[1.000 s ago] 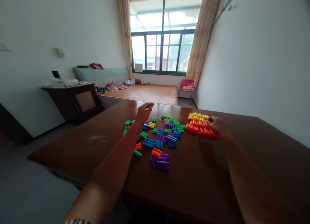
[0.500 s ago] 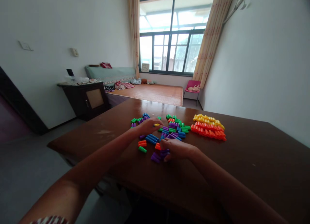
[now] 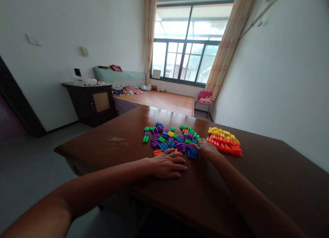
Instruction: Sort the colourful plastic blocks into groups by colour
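A pile of plastic tube-shaped building pieces, joined in short rows, lies on the brown table (image 3: 115,142). My left hand (image 3: 168,164) rests palm down at the pile's front edge, fingers spread, over pieces it partly hides. Orange pieces (image 3: 157,152) show just beyond its wrist. At the pile's right side is my right hand (image 3: 207,149), its fingers stretched toward blue pieces (image 3: 192,153), with nothing visible in its grip. Purple pieces (image 3: 181,147) and a yellow piece (image 3: 171,134) lie farther in. Green pieces (image 3: 146,137) sit at the left edge.
To the right of the pile stand rows of yellow pieces (image 3: 223,133) and orange-red pieces (image 3: 226,144), lined up together. Beyond the table are a bed (image 3: 164,100), a dark cabinet (image 3: 88,102) and a pink chair (image 3: 204,95).
My left hand has come back from over the pile to its front edge. My right hand has moved right and away from the front purple pieces. The yellow piece now lies in the pile.
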`<state>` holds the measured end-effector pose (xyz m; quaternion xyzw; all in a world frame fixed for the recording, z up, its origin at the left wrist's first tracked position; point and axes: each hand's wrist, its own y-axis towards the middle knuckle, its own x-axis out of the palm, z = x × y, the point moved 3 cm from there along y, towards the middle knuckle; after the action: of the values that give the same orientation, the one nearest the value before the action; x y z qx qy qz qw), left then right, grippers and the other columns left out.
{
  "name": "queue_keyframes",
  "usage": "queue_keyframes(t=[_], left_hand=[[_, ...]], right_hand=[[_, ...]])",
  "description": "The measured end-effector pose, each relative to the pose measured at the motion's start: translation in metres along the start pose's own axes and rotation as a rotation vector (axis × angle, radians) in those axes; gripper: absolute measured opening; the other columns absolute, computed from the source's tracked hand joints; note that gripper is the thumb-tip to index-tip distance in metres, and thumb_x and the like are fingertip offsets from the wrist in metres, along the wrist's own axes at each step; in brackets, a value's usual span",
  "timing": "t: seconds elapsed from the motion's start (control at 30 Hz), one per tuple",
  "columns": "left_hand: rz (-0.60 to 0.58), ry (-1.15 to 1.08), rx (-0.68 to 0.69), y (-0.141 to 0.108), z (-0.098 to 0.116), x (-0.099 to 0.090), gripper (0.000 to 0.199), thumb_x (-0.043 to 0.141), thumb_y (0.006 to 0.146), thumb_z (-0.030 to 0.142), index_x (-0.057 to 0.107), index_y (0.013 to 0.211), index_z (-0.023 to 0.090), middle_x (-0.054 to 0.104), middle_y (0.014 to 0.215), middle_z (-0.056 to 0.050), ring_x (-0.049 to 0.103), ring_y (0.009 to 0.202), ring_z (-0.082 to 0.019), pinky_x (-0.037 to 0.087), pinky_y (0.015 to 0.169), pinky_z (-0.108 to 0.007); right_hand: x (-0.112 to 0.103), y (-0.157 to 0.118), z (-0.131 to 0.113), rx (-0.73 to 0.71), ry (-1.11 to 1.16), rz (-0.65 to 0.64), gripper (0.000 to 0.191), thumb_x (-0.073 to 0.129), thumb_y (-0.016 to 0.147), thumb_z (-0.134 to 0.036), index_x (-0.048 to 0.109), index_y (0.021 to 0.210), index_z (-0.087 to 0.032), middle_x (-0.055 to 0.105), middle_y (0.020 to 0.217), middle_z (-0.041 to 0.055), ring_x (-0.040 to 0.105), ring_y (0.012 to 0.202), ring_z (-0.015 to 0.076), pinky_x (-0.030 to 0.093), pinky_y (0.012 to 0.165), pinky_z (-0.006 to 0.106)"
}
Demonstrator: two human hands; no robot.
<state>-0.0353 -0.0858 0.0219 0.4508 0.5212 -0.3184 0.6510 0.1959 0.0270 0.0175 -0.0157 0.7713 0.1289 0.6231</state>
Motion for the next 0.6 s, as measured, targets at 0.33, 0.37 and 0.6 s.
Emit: queue_keyframes(t=[0.33, 0.37, 0.6], left_hand=[[0.111, 0.202, -0.011, 0.040, -0.075, 0.017, 0.031, 0.048, 0.095, 0.039, 0.062, 0.121, 0.029, 0.065, 0.116, -0.004, 0.052, 0.113, -0.021, 0.034, 0.096, -0.034], [0.125, 0.229, -0.027, 0.041, -0.078, 0.019, 0.030, 0.048, 0.095, 0.038, 0.063, 0.119, 0.028, 0.065, 0.113, -0.005, 0.053, 0.111, -0.021, 0.034, 0.094, -0.034], [0.209, 0.315, -0.115, 0.038, -0.082, 0.023, 0.023, 0.048, 0.095, 0.031, 0.069, 0.096, 0.020, 0.067, 0.103, -0.006, 0.055, 0.100, -0.021, 0.034, 0.090, -0.037]], right_hand=[[0.042, 0.022, -0.011, -0.038, 0.631, 0.181, 0.061, 0.047, 0.082, -0.064, 0.058, 0.120, -0.017, 0.059, 0.124, 0.0138, 0.056, 0.112, 0.0278, 0.045, 0.097, 0.045], [0.044, 0.021, -0.012, -0.024, 0.668, 0.201, 0.063, 0.046, 0.081, -0.066, 0.058, 0.120, -0.018, 0.059, 0.124, 0.0134, 0.055, 0.113, 0.0282, 0.044, 0.098, 0.047], [0.048, 0.009, -0.022, -0.105, 0.651, 0.258, 0.065, 0.058, 0.075, -0.065, 0.057, 0.121, -0.019, 0.050, 0.136, 0.0159, 0.054, 0.118, 0.0289, 0.041, 0.103, 0.047]])
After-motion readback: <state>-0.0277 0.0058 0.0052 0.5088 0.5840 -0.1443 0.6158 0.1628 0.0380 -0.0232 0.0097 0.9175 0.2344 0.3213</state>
